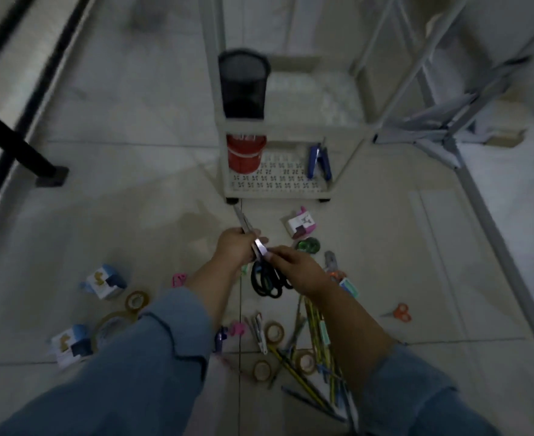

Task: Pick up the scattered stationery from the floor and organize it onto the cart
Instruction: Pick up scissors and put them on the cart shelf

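- The left hand is closed round the blades of the black-handled scissors, in the air just in front of the cart.
- The right hand pinches the same blades nearer the pivot, and it is slightly farther from the cart than the left.
- The scissors' long axis runs toward the cart, with the tip pointing at its front-left wheel and the handle loops hanging back toward the person.
- The left hand is the nearer one, so it looks best placed to carry the scissors forward.
- On the cart, a mesh pen pot stands on the upper shelf, with a red cup and a blue stapler below.
- Farther from the cart, pencils, tape rolls and orange scissors lie on the floor.
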Demonstrator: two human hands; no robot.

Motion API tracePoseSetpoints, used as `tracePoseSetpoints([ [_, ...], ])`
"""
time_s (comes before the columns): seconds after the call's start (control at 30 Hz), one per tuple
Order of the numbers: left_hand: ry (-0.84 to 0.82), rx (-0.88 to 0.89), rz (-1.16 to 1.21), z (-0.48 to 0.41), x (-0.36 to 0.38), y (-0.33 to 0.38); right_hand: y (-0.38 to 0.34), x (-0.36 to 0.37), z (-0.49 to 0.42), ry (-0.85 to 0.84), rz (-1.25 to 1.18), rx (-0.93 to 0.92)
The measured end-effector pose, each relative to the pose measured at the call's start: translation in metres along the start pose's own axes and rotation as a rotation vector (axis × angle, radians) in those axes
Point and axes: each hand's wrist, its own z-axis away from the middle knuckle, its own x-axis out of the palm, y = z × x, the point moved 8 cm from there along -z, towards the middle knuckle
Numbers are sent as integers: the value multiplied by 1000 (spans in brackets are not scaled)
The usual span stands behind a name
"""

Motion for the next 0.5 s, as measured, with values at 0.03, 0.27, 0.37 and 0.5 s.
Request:
tracePoseSetpoints([
  [0.03, -2, 2, -6, 20, 2, 19, -22, -7, 14, -1, -17, 6],
  [0.27, -76, 120, -119, 155, 7, 169, -184, -64, 100, 70, -148, 5],
  [0.37, -100, 152, -160, 197, 15, 229, -248, -90, 123, 111, -160, -40],
  [0.5, -59, 182, -224, 217, 32, 286, -305, -135, 129, 228, -127, -119],
])
